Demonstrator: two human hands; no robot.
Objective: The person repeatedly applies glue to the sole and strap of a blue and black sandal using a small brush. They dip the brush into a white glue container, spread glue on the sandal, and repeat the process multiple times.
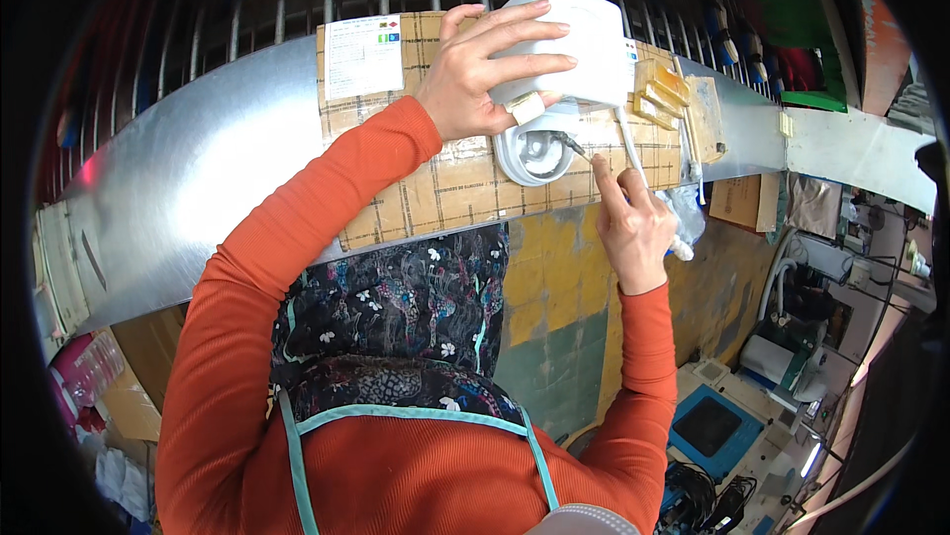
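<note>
Gripping box left, brush right, hands sit apart; brush tip inside white tub.

Worn yellow and green floor

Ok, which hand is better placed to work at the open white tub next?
Probably your right hand: it grips the dark-tipped tool, whose tip is at the mouth of the white tub. Your left hand looks busy holding the white box, fingers spread across it.

White label with coloured symbols on lettered cardboard
</note>
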